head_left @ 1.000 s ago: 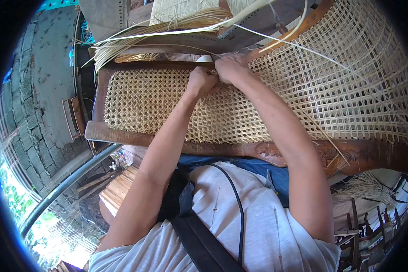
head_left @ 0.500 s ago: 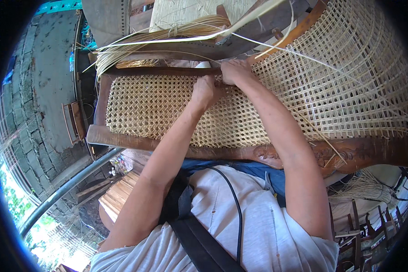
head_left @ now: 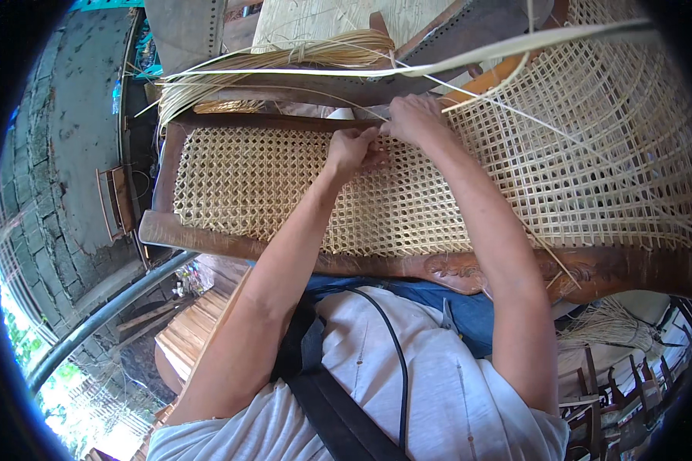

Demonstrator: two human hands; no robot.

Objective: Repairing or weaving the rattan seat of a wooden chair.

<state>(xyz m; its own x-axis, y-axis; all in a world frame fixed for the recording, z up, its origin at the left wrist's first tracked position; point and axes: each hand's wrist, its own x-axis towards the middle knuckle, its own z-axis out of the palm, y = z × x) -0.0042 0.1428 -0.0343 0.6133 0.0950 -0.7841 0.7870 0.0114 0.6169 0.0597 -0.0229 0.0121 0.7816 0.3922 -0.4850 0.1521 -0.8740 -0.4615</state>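
Left hand [head_left: 350,151] and right hand [head_left: 417,119] close together at far edge of the woven cane panel [head_left: 246,184], fingers curled in. Left thumb and index nearly meet; right hand bends over the edge, fingertips mostly hidden. Cannot tell whether either pinches a strand.

Panel lies in front of the person, set in a brown wooden frame: far rail [head_left: 261,121] just beside the hands, near rail [head_left: 369,266] by the waist, with carving toward the right. Weave is tight at left, more open at right. Loose strand [head_left: 559,265] crosses near rail, right of right forearm.

Beyond the hands: tied cane bundle [head_left: 323,54] on a dark wooden piece [head_left: 315,91]; long pale strip [head_left: 477,58] runs over to the right.

Person wears white shirt [head_left: 430,384], black strap [head_left: 342,411]. Lower left, metal pipe [head_left: 108,311] and pale wood pieces [head_left: 188,334]; lower right, more cane [head_left: 611,326].
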